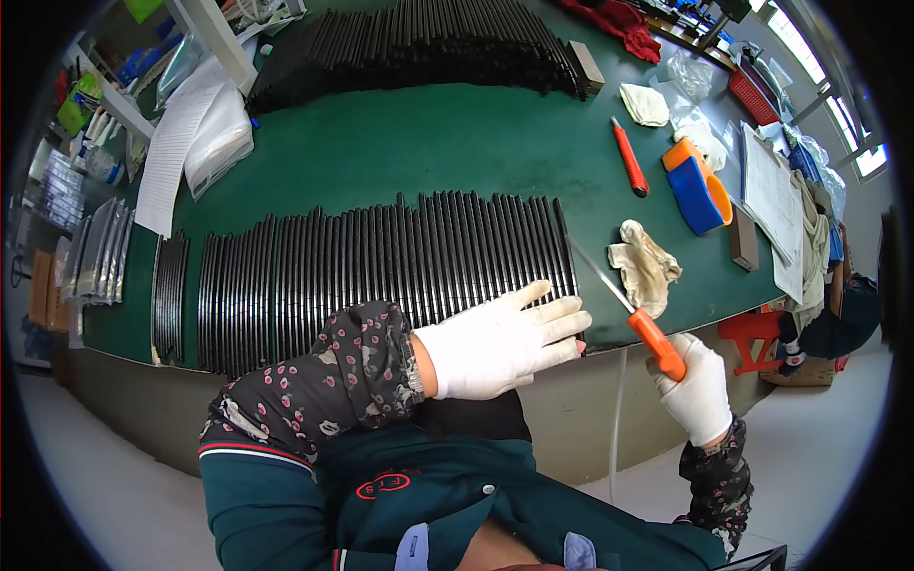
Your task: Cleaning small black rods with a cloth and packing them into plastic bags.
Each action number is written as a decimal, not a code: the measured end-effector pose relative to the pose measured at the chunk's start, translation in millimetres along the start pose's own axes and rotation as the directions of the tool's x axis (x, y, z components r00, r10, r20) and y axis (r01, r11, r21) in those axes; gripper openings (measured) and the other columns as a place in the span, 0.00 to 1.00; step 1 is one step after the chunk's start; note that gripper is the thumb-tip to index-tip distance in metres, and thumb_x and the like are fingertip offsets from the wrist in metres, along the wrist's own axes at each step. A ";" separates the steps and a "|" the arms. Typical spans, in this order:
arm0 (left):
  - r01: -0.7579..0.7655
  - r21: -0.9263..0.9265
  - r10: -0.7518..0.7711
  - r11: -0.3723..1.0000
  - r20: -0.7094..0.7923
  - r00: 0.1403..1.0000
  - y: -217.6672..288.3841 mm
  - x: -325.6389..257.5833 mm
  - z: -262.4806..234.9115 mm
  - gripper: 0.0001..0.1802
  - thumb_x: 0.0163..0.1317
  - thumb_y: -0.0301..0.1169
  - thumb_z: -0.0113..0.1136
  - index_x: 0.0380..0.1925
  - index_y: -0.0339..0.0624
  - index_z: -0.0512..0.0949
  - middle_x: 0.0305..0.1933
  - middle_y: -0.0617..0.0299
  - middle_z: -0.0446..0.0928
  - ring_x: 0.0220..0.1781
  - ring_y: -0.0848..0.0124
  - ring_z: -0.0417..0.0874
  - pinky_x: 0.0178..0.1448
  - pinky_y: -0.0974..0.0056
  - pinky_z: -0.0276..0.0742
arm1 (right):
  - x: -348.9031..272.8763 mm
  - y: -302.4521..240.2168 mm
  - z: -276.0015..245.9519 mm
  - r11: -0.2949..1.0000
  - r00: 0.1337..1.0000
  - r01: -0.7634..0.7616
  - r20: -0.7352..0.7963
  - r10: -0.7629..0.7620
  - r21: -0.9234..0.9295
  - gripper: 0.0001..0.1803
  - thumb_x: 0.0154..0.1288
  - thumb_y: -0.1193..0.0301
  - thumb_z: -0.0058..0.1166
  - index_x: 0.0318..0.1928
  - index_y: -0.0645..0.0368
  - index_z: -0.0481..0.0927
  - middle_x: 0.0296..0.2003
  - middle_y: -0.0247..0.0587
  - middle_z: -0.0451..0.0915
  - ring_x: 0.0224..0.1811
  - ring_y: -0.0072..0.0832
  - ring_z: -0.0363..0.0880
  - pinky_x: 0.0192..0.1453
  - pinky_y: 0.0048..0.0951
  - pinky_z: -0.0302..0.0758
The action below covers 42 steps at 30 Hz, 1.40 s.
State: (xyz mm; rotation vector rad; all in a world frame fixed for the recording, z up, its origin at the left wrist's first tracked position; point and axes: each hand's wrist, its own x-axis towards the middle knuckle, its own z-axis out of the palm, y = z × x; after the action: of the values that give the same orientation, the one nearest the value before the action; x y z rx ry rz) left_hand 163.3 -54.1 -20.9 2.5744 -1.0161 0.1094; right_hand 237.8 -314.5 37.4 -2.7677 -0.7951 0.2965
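My left hand (505,344), in a white glove, lies flat with its fingers stretched out over the right end of a row of black rods (381,257). The rods lie side by side on the green table, near its front edge. In my right hand (697,390), also gloved, is an orange-handled tool (657,344) with a long, thin metal shaft or blade; which kind it is I cannot tell. Its tip points up and left, close to the last rod on the right. A crumpled, stained cloth (645,266) lies just beyond the tool.
A large pile of black rods (419,43) lies at the back, with a block (586,68) at its right end. To the right are a red cutter (630,157), a blue and orange tape holder (700,195) and a small block (744,238). Papers (176,157) lie at left.
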 end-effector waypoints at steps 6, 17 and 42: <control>0.000 0.017 0.000 1.000 0.007 1.000 0.0 -2.4 0.9 0.30 0.53 0.36 0.64 0.57 0.42 0.69 0.66 0.51 0.63 0.71 0.58 0.61 0.70 0.49 0.57 | -2.8 -5.5 2.6 0.999 0.997 0.015 0.075 -0.012 -0.043 0.09 0.48 0.72 0.61 0.33 0.58 0.79 0.31 0.47 0.78 0.32 0.49 0.78 0.37 0.41 0.76; 0.012 0.013 -0.010 1.000 -0.119 0.993 18.0 -27.2 -8.2 0.34 0.51 0.43 0.65 0.58 0.44 0.69 0.67 0.52 0.61 0.71 0.59 0.60 0.70 0.45 0.54 | -12.8 -36.5 10.8 0.951 0.967 0.253 -0.073 -0.244 0.178 0.13 0.48 0.77 0.57 0.38 0.62 0.76 0.32 0.48 0.76 0.32 0.50 0.77 0.37 0.36 0.75; 0.445 0.102 -0.436 0.890 -0.095 0.895 27.8 -183.8 -41.7 0.33 0.53 0.43 0.64 0.57 0.40 0.69 0.66 0.50 0.63 0.71 0.54 0.59 0.70 0.49 0.57 | -4.1 -122.8 33.3 0.930 0.915 0.367 0.173 -0.364 0.017 0.14 0.44 0.73 0.60 0.35 0.59 0.78 0.29 0.45 0.77 0.30 0.46 0.79 0.36 0.38 0.77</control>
State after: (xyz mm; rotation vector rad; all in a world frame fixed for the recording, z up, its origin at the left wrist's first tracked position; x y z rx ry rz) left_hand 11.7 60.9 -11.1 2.8193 -0.3869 0.1417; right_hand 165.3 -210.0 41.7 -2.5588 -1.3394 0.4611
